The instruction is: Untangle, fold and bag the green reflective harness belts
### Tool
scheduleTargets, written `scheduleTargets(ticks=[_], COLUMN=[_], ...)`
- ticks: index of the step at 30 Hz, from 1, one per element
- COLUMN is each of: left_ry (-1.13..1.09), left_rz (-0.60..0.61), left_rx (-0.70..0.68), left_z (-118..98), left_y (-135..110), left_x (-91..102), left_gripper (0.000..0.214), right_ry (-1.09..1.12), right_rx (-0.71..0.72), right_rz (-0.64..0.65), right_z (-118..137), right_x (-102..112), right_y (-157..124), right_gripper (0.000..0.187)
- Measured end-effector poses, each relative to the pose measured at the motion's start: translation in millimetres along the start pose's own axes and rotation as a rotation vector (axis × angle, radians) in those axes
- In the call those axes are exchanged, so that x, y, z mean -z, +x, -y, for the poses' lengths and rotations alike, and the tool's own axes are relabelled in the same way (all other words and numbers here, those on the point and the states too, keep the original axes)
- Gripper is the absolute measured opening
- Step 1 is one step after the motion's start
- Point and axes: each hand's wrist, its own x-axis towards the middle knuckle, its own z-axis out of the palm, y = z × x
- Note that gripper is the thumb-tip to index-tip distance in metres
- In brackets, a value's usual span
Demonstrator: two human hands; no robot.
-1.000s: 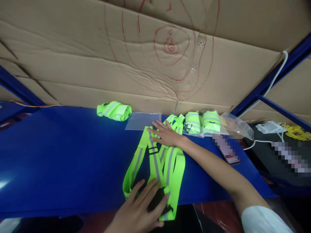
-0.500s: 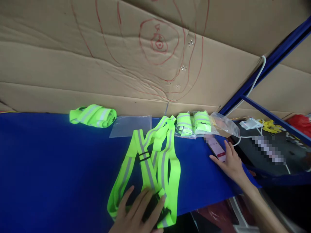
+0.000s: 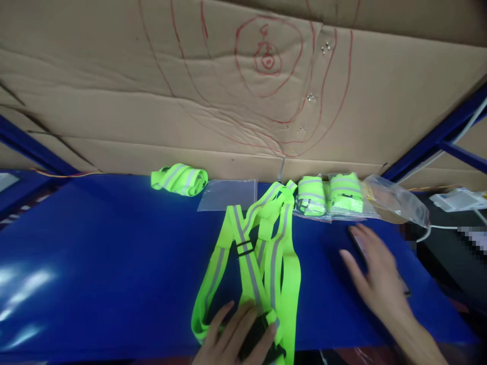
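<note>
A neon-yellow reflective strap harness (image 3: 250, 268) with grey stripes and black buckles lies loosely spread on the blue table. My left hand (image 3: 238, 337) rests over its near end, fingers spread across the straps and a black part beneath them. To the right, my right hand (image 3: 376, 279) lies over a phone (image 3: 357, 243), fingers stretched out and thumb apart. The hand covers most of the phone, leaving its dark edges visible. Beyond the harness lies a flat clear plastic bag (image 3: 229, 195).
A rolled harness (image 3: 180, 179) lies at the back left. Two bagged rolled harnesses (image 3: 329, 195) sit at the back right, beside a crumpled clear bag (image 3: 399, 197). Behind rises a cardboard wall (image 3: 114, 116) with red rings. Blue frame bars (image 3: 429, 137) and white cables stand right.
The view has swung left, so the scene sits farther right in the picture. My right hand has moved from the phone's side to over it, hiding its screen. My left hand stays on the harness.
</note>
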Motion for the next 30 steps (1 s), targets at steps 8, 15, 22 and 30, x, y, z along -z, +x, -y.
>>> scheduleTargets(ticks=[8,15,22,30], left_ry=[-0.019,0.004,0.001,-0.088], left_rz=[-0.055,0.04,0.088,-0.039], left_rx=[-0.035,-0.105,-0.053,0.025], left_z=[-24,-16,-26,-37], left_y=[10,26,25,6], left_x=[-21.5,-20.4,-2.1,-1.0], left_gripper=[0.034,0.05,0.051,0.031], right_ry=[0.249,0.211,0.294,0.208], right_rx=[0.65,0.576,0.606,0.417], right_rz=[0.555,0.539,0.475,0.496], right_z=[140,91,98,57], right_x=[-95,-118,-87,-9], right_y=[125,128,137,39], right_gripper=[0.055,0.054,0.048,0.059])
